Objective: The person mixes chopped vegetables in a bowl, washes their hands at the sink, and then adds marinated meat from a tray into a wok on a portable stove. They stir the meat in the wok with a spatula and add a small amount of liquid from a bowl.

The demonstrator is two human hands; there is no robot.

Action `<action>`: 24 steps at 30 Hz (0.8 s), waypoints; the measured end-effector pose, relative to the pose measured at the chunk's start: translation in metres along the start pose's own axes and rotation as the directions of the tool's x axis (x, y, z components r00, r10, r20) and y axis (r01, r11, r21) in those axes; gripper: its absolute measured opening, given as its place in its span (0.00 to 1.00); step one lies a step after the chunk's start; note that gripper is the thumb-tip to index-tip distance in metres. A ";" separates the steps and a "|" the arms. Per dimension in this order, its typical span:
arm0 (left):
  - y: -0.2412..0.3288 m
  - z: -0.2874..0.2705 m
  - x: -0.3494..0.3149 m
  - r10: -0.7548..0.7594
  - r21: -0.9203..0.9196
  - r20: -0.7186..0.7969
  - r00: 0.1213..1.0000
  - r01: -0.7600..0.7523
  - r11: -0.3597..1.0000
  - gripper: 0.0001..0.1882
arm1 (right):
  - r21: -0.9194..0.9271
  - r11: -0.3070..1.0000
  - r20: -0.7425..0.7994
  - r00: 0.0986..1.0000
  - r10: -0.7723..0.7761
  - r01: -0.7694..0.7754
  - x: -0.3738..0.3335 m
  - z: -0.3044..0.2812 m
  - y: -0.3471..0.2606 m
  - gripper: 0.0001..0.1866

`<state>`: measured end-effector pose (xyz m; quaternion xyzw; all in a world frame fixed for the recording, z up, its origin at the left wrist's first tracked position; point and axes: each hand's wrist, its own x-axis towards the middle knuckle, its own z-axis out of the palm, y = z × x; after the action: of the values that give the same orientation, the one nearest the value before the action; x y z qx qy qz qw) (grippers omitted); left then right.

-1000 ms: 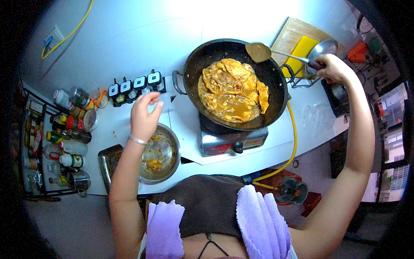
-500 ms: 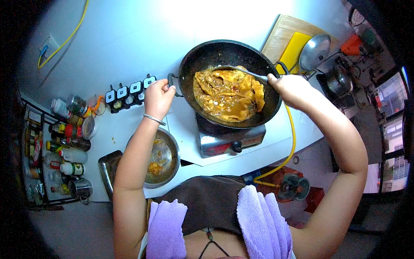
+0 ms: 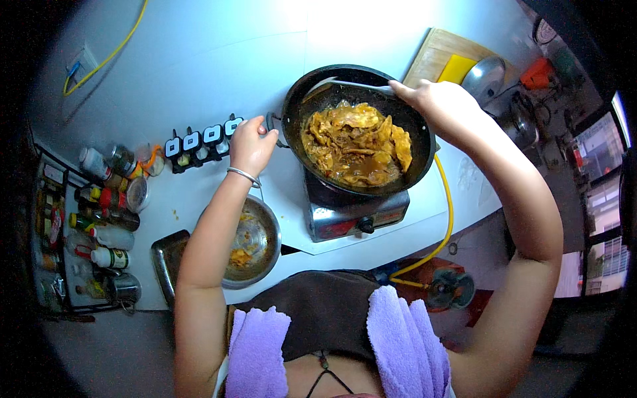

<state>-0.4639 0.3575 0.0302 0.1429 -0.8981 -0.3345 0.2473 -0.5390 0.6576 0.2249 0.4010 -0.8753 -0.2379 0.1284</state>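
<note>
A black wok (image 3: 292, 99) sits tilted on the tabletop stove (image 3: 358, 222), holding food pieces (image 3: 361, 136) in brown sauce. My left hand (image 3: 252, 146) is closed at the wok's left loop handle (image 3: 271, 121), with a bangle on the wrist. My right hand (image 3: 441, 106) reaches over the right rim, fingers wrapped round the handle of a metal spatula (image 3: 361, 85). The spatula's head lies against the far inner wall, above the food. Below my left forearm is a metal bowl (image 3: 271, 255) with yellowish scraps in it.
Seasoning boxes (image 3: 199, 147) stand left of the wok, and a rack of jars (image 3: 109, 259) at far left. Behind on the right are a cutting board (image 3: 431, 56) and a lid (image 3: 484, 79). A yellow hose (image 3: 449, 205) runs down to a gas cylinder (image 3: 448, 288).
My right hand has moved up and slightly left, drawing the spatula out of the food toward the wok's far wall. My left hand stays at the handle.
</note>
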 end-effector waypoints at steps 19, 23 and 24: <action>0.010 0.001 0.004 -0.007 -0.022 0.018 1.000 0.008 1.000 0.13 | -0.148 0.978 0.010 0.989 -0.149 0.148 -0.064 -0.026 -0.007 0.23; 0.011 -0.001 0.006 -0.023 -0.047 0.063 0.998 0.025 0.999 0.11 | -0.047 0.982 -0.137 0.972 -0.188 0.183 -0.051 -0.029 -0.022 0.13; 0.012 -0.002 0.006 -0.044 -0.070 0.061 0.997 0.049 0.996 0.11 | -0.006 0.990 -0.060 0.988 -0.144 0.144 -0.047 -0.028 -0.026 0.15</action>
<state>-0.4688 0.3632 0.0414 0.1447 -0.8890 -0.3761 0.2174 -0.4799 0.6701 0.2340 0.4703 -0.8394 -0.2351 0.1377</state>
